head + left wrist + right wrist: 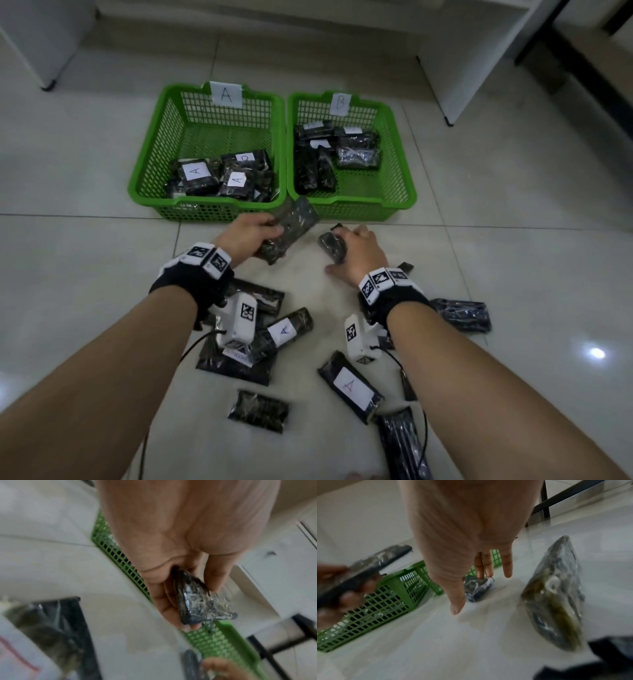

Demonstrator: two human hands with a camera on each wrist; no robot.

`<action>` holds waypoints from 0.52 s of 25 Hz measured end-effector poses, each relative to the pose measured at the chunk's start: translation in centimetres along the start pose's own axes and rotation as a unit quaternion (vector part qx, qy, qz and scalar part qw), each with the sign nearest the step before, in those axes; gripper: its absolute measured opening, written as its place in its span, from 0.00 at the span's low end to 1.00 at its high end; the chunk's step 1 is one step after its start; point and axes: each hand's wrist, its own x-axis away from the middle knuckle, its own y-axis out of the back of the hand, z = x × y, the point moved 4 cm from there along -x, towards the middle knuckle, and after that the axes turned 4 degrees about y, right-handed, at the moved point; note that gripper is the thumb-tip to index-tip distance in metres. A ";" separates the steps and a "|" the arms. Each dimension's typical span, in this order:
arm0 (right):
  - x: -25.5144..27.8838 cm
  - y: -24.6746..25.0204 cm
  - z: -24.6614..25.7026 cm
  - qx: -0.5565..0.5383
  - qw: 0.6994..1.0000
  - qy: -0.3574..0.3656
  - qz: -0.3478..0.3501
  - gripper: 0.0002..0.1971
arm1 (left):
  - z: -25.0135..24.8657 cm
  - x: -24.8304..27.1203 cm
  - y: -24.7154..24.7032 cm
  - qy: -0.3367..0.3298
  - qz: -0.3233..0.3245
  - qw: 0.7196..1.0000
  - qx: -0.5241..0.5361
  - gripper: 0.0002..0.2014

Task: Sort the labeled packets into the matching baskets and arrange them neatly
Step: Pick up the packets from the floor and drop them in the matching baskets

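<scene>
Two green baskets stand side by side on the tiled floor: basket A (205, 206) on the left and basket B (404, 178) on the right, each with dark packets inside. My left hand (270, 236) grips a dark packet (294, 222) just above the floor in front of the two baskets. The left wrist view shows the thumb and fingers curled round this packet (211, 605). My right hand (346, 240) reaches down to a small packet (330, 245) lying on the floor. In the right wrist view its straight fingertips (485, 573) touch that packet (479, 589), and the thumb stays apart.
Several more packets lie near my wrists, two with A labels (349, 385) (286, 329), others with the label hidden (258, 411) (462, 313). White cabinets stand at the back left (34, 41) and back right (479, 51). A dark-framed piece of furniture (582, 58) is at far right.
</scene>
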 end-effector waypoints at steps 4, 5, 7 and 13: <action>0.6 -1.2 -0.9 -0.018 0.998 -0.013 -0.054 0.28 | -1.3 0.7 0.9 0.003 -0.024 0.975 0.220 0.16; 0.7 -1.2 -1.1 -0.022 0.997 -0.016 -0.071 0.23 | -1.3 0.8 1.3 -0.009 -0.032 0.975 0.220 0.16; 1.1 -1.1 -1.1 -0.057 0.992 -0.012 -0.110 0.14 | -1.2 1.0 1.9 -0.024 -0.044 0.975 0.214 0.13; 0.8 -0.4 -0.4 -0.522 0.827 -0.149 -0.148 0.12 | -2.1 1.7 2.3 -0.084 -0.114 0.981 0.134 0.07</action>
